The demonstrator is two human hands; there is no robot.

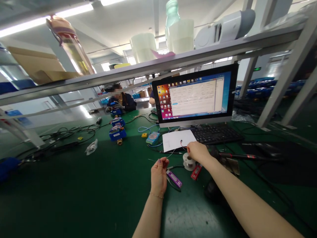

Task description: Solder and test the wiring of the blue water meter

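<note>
Green matting covers the bench (74, 185) under one monitor (195, 96). One left hand (158, 173) pinches a thin wire (170, 154) whose other end the right hand (198, 152) grips at its two o'clock. One solder spool (189, 161) and two batteries, purple (174, 178) and red (196, 172), lie between them.

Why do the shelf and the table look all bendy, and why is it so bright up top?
In the head view, the wide lens bows the shelf and stretches the edges; the ceiling lights glare white, washing out the top; the monitor glows brightly; the green table lies dim, and one face is blurred.
</note>
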